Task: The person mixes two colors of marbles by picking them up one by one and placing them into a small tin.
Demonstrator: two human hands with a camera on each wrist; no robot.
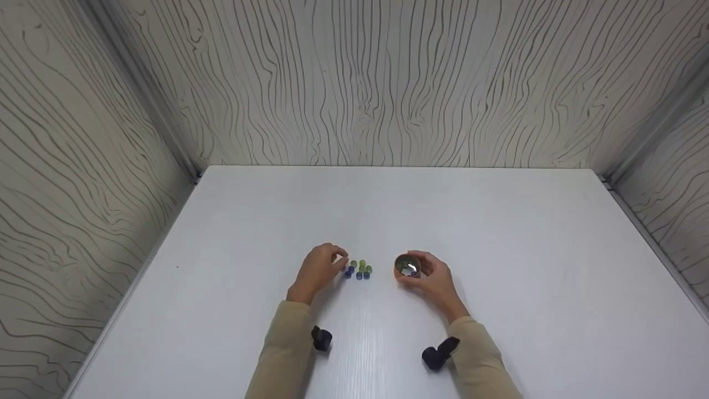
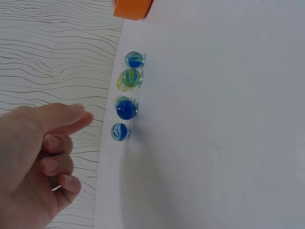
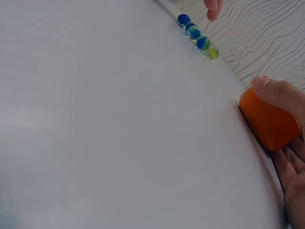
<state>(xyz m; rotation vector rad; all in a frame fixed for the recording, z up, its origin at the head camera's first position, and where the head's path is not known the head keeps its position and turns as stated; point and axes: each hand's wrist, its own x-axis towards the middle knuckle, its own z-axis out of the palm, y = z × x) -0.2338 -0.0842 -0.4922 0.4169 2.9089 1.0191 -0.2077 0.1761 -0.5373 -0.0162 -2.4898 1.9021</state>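
Observation:
Several glass marbles (image 1: 361, 268), blue ones and green-yellow ones, lie in a loose cluster on the white table. At the cluster's left edge is my left hand (image 1: 320, 269), its thumb and index finger extended close together and the other fingers loosely bent. Nothing shows between those fingertips in the left wrist view, where the nearest blue marble (image 2: 120, 132) sits apart from them. My right hand (image 1: 435, 278) grips a small cup (image 1: 400, 275), orange outside with a shiny inside, thumb on one side and fingers on the other. A bluish spot inside it is too small to identify.
The white table (image 1: 221, 233) ends at wood-grain patterned panels (image 1: 360, 83) at the back and both sides. A dark wrist camera (image 1: 322, 338) is on the left forearm and another camera (image 1: 437, 356) is on the right.

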